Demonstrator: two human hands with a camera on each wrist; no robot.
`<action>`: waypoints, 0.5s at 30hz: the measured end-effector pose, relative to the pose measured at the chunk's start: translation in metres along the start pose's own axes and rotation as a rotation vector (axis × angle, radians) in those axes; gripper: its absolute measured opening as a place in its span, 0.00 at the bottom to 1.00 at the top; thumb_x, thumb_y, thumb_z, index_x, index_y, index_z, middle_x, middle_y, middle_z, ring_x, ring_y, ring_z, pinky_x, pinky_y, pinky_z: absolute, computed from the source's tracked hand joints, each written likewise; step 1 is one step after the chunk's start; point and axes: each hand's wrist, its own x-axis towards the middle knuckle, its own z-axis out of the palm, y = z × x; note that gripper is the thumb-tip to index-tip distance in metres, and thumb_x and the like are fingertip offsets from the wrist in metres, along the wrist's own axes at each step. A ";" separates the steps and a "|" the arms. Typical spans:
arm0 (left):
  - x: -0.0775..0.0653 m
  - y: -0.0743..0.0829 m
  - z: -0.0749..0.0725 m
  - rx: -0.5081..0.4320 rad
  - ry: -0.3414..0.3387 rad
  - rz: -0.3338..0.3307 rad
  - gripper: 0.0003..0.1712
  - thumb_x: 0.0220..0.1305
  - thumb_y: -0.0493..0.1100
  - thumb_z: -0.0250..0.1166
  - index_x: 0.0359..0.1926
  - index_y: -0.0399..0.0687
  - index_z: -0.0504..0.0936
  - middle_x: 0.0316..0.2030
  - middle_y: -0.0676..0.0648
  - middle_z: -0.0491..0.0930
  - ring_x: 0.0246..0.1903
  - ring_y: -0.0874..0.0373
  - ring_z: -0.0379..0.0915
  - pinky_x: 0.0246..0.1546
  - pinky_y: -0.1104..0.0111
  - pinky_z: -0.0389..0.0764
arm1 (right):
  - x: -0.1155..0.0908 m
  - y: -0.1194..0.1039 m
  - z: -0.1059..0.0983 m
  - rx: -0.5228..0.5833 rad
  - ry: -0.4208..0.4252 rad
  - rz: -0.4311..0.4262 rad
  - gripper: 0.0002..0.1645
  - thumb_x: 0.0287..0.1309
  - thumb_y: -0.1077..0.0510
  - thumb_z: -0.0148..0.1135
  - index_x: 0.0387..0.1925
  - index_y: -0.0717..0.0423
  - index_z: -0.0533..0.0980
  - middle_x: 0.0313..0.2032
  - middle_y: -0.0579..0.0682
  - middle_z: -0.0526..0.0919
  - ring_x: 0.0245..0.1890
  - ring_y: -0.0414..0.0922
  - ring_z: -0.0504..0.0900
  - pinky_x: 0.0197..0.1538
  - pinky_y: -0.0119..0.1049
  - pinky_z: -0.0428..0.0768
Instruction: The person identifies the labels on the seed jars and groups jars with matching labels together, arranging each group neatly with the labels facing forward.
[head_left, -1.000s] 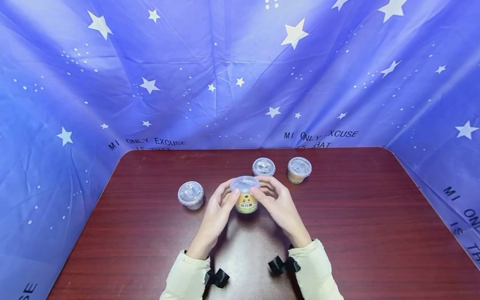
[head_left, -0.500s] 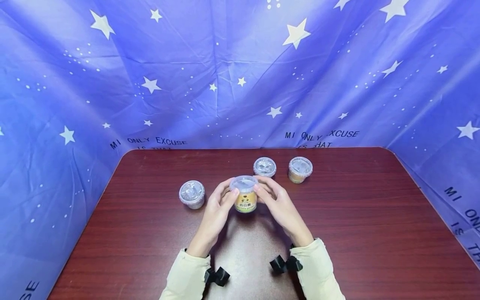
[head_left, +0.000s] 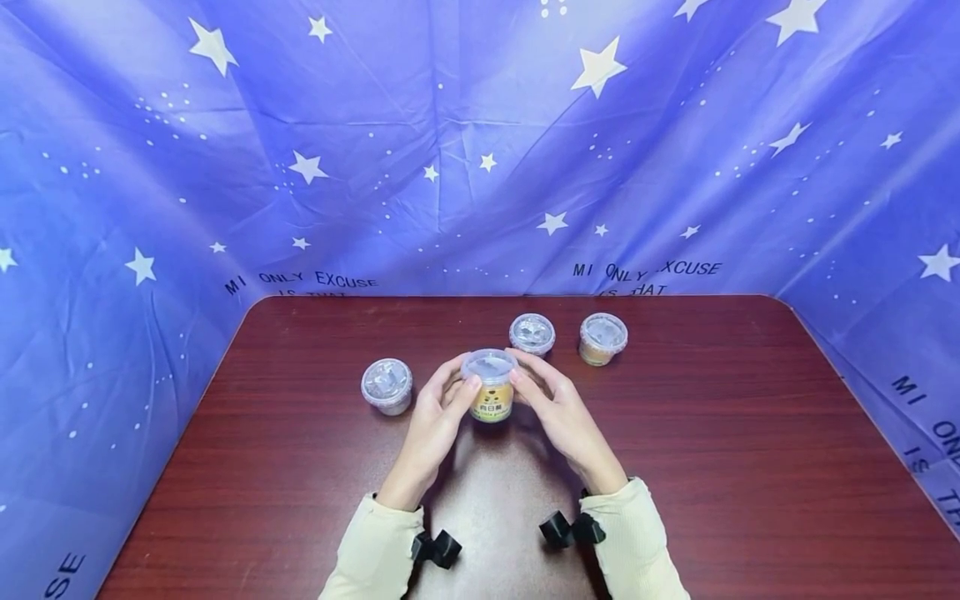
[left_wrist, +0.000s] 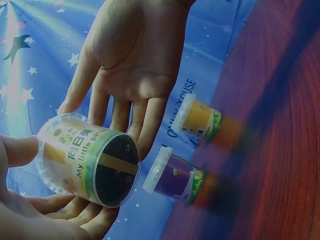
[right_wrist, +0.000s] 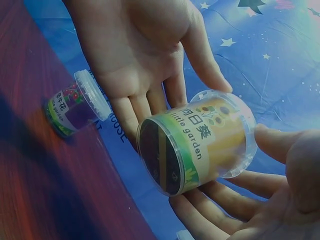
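Observation:
A clear plastic cup with a yellow and green "My little garden" label is held upright above the table, between both hands. My left hand grips its left side, thumb near the lid rim. On the other side my right hand holds it the same way. Both wrist views show the dark bottom of this cup, crossed by a yellowish strip. In the left wrist view, the fingers of both hands bend around its sides. The clear lid appears to be on.
Similar lidded cups stand on the reddish-brown table: one cup left of my hands, a purple cup and a yellow cup behind them. A blue star-printed cloth hangs around the table's back and sides.
My right thumb has slid slightly to the right along the cup's rim, and the head view has shifted a little. The cup stays in both hands at nearly the same spot.

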 end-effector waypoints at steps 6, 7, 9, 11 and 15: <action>-0.001 0.002 -0.006 0.018 0.008 -0.005 0.27 0.73 0.39 0.57 0.68 0.36 0.66 0.62 0.35 0.73 0.63 0.48 0.70 0.60 0.72 0.73 | 0.002 -0.002 0.006 -0.002 -0.009 0.005 0.27 0.74 0.57 0.52 0.69 0.60 0.66 0.64 0.61 0.74 0.58 0.41 0.77 0.60 0.39 0.79; -0.001 0.003 -0.007 0.020 0.009 -0.006 0.27 0.73 0.39 0.57 0.68 0.36 0.66 0.62 0.36 0.73 0.63 0.49 0.70 0.60 0.71 0.73 | 0.003 -0.004 0.007 -0.010 -0.012 0.007 0.27 0.74 0.56 0.52 0.69 0.60 0.66 0.63 0.61 0.75 0.59 0.43 0.77 0.60 0.39 0.78; 0.001 0.006 -0.009 0.024 0.001 0.001 0.26 0.73 0.39 0.57 0.68 0.36 0.66 0.62 0.36 0.73 0.64 0.49 0.69 0.62 0.69 0.72 | 0.005 -0.007 0.007 -0.023 -0.010 0.007 0.27 0.73 0.55 0.53 0.69 0.58 0.67 0.63 0.60 0.75 0.60 0.45 0.76 0.61 0.41 0.78; 0.004 0.009 -0.011 0.036 -0.013 0.005 0.27 0.73 0.40 0.57 0.69 0.37 0.66 0.63 0.36 0.73 0.65 0.49 0.69 0.63 0.66 0.71 | 0.007 -0.010 0.008 -0.028 -0.004 0.003 0.26 0.73 0.55 0.53 0.69 0.58 0.67 0.63 0.60 0.76 0.61 0.46 0.76 0.61 0.40 0.78; 0.009 0.016 -0.015 0.074 -0.030 0.008 0.27 0.73 0.41 0.57 0.69 0.39 0.66 0.62 0.37 0.73 0.64 0.50 0.70 0.64 0.64 0.71 | 0.012 -0.015 0.010 -0.015 0.001 -0.007 0.26 0.73 0.57 0.53 0.68 0.61 0.67 0.62 0.61 0.76 0.61 0.47 0.76 0.62 0.39 0.76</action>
